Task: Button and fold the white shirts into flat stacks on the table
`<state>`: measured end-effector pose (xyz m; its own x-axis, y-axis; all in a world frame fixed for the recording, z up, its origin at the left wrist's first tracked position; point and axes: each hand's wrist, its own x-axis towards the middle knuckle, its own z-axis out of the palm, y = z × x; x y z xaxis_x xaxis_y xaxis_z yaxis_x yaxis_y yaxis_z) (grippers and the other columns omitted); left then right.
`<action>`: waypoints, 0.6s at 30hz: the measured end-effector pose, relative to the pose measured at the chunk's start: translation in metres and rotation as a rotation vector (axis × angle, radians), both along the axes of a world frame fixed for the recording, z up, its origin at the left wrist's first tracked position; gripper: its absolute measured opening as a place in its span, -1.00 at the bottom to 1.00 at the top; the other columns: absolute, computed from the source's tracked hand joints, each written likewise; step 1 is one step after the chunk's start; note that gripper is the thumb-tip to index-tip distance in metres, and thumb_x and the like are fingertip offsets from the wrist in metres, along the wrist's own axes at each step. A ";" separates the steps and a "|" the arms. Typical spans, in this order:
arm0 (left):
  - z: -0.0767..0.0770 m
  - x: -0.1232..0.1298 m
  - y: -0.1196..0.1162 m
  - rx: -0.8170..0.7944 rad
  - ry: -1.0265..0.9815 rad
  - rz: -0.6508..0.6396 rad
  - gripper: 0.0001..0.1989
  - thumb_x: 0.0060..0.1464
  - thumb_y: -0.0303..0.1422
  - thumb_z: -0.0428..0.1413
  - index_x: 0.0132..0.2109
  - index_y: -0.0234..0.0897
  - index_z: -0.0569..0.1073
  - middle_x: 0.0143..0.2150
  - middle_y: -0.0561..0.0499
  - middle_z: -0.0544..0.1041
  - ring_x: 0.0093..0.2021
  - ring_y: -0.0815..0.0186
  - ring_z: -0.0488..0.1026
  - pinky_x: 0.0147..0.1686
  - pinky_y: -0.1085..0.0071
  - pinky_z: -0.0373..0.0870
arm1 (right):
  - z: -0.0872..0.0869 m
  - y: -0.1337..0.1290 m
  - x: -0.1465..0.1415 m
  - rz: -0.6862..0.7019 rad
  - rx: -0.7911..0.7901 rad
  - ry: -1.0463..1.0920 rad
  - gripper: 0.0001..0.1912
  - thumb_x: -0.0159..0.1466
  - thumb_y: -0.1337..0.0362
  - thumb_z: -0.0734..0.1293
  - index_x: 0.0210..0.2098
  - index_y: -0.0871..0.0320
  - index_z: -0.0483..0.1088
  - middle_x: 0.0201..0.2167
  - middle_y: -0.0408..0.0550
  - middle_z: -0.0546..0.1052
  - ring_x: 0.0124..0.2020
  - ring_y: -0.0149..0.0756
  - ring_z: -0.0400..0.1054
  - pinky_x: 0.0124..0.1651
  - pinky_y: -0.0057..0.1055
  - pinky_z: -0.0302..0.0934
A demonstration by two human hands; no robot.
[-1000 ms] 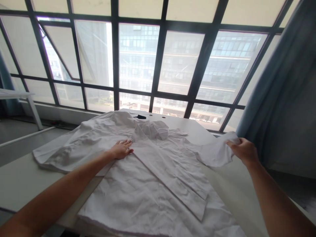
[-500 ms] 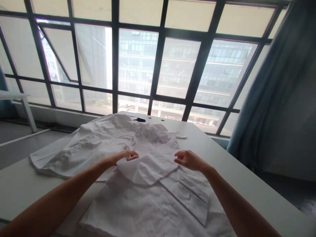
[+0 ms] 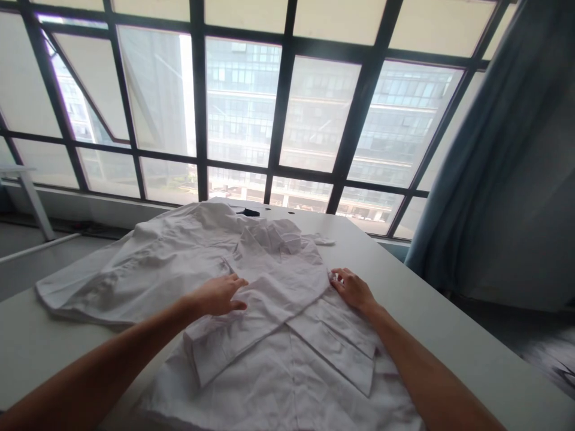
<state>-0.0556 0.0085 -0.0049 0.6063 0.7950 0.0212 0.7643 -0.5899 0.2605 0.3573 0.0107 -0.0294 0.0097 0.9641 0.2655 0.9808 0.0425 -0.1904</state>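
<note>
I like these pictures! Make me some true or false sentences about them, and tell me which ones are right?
1. The left hand lies flat on a white shirt. True.
2. The right hand holds a red cup. False: it is at the edge of the shirt, with no cup.
3. The shirt lies on the floor. False: it lies on a white table.
4. A blue curtain hangs beside the big window. True.

The white shirt (image 3: 269, 371) is cut off below; a black object (image 3: 248, 212) beyond is unclear.
</note>
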 end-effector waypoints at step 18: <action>0.004 0.002 0.006 -0.056 -0.027 -0.042 -0.39 0.04 -0.07 0.14 0.17 -0.30 0.39 0.17 -0.19 0.44 0.17 0.06 0.37 0.14 0.28 0.28 | -0.016 0.017 0.028 -0.080 0.057 -0.098 -0.71 0.30 0.34 0.20 -0.17 0.13 0.56 -0.10 0.03 0.52 -0.02 -0.22 0.36 0.01 -0.43 0.19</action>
<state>-0.0532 0.0141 -0.0006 0.6387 0.7694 -0.0056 0.7317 -0.6051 0.3138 0.3858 0.0273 -0.0459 0.0575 0.9445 0.3236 0.9952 -0.0286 -0.0932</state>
